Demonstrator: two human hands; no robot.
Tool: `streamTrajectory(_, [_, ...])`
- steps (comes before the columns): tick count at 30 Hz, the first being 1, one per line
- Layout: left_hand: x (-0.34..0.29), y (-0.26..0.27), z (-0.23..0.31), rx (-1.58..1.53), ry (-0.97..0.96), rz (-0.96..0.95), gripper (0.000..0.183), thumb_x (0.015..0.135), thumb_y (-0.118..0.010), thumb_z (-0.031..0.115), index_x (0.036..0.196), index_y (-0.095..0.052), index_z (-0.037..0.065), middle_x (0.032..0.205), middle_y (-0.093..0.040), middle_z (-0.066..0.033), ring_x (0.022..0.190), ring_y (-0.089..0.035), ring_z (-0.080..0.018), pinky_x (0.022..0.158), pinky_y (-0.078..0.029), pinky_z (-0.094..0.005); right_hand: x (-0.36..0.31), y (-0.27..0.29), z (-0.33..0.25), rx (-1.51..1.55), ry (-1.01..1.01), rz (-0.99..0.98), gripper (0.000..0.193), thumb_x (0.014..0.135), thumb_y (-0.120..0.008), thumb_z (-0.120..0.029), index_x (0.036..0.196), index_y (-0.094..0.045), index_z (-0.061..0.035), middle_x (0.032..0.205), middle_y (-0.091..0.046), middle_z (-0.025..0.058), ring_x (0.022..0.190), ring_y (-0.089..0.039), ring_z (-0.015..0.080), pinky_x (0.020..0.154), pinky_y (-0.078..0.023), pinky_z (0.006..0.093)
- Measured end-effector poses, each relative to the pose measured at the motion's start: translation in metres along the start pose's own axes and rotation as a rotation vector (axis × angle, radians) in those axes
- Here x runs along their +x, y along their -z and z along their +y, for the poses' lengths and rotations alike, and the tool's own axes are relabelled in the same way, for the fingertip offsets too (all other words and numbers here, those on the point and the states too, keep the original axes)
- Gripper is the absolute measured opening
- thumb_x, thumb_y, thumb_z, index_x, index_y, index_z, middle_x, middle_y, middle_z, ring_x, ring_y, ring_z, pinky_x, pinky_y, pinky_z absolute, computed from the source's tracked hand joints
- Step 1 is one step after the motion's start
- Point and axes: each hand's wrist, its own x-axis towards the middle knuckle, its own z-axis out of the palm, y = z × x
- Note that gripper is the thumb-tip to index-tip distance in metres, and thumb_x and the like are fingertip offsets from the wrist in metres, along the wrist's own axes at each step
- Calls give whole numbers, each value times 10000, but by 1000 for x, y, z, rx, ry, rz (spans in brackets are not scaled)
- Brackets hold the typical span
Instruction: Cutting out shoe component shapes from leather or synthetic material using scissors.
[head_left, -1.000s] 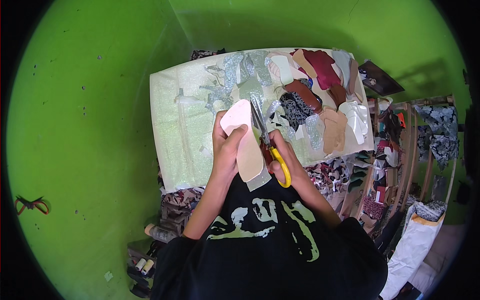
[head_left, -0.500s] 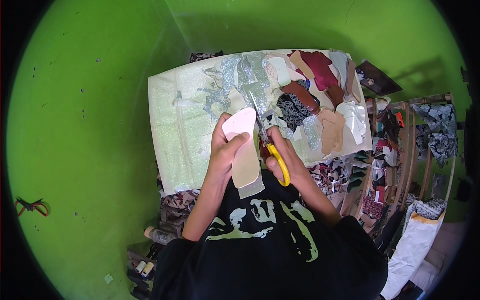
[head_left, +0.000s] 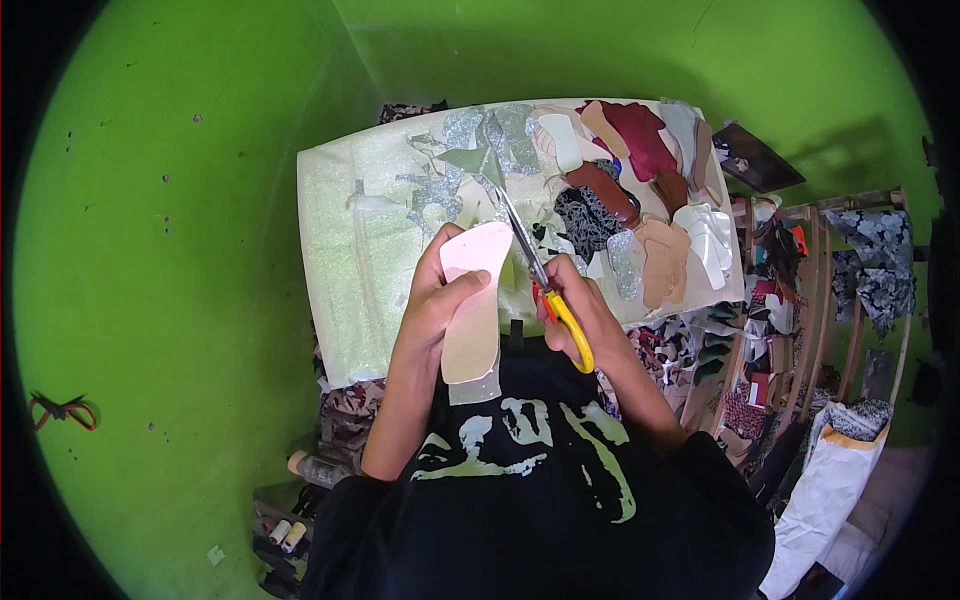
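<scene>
A: What about the left hand (head_left: 435,300)?

B: Raised in front of the chest, on a bare forearm slanting up from below; closed in a pinch, thumb laid across the front, fingers mostly hidden behind; gripping a pale pink-to-beige sole-shaped piece (head_left: 470,340), nearly upright, with a glittery sheet (head_left: 474,390) sticking out past its lower end.

A: And the right hand (head_left: 592,318)?

B: About level with the left, reaching inward from the lower right; curled round the yellow handle of the scissors (head_left: 535,264), blades aimed up and a little left, just beside the right edge of the piece; impossible to tell whether touching it.

A: Any containers?

B: At lower right, a long white sack (head_left: 825,500), with speckled cloth (head_left: 862,417) at its upper end, whether inside or behind unclear; at lower left, a clear bottle (head_left: 325,472) with a tan cap, tilted, contents too small to tell; below that, two pale spools (head_left: 292,538).

A: Beyond the hands?

B: A pale work surface (head_left: 340,260); along its right part, brown, maroon, beige and white cut pieces.
</scene>
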Motion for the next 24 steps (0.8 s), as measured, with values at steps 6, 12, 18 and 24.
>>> streamTrajectory(6, [0, 1, 9, 104, 26, -67, 262, 813, -679, 48, 988, -485, 72, 867, -566, -12, 788, -541, -72, 694, -426, -229, -3, 6, -9, -68, 97, -37, 843, 749, -549, -806, 1031, -343, -40, 781, -563, 88, 616, -555, 187, 554, -450, 309])
streamTrajectory(12, [-1, -2, 12, 118, 30, -59, 269, 805, -685, 56, 990, -490, 75, 880, -575, -16, 790, -540, -70, 699, -422, -226, -4, 5, -4, -71, 128, -24, 731, 757, -647, -645, 1039, -361, -35, 752, -549, 104, 610, -554, 237, 568, -445, 349])
streamTrajectory(18, [0, 6, 8, 89, 37, -43, 274, 799, -686, 52, 983, -485, 84, 858, -558, -7, 766, -530, -68, 669, -412, -224, -5, 13, -17, -44, -50, -88, 488, 757, -721, -260, 1028, -389, -28, 712, -530, 126, 607, -539, 294, 581, -435, 382])
streamTrajectory(24, [1, 1, 15, 45, 27, -28, 273, 808, -686, 48, 979, -477, 85, 855, -553, -9, 760, -532, -68, 666, -418, -223, -5, 8, -13, 76, 2, -88, 537, 706, -721, -250, 1056, -383, -24, 766, -548, 125, 626, -546, 270, 597, -446, 368])
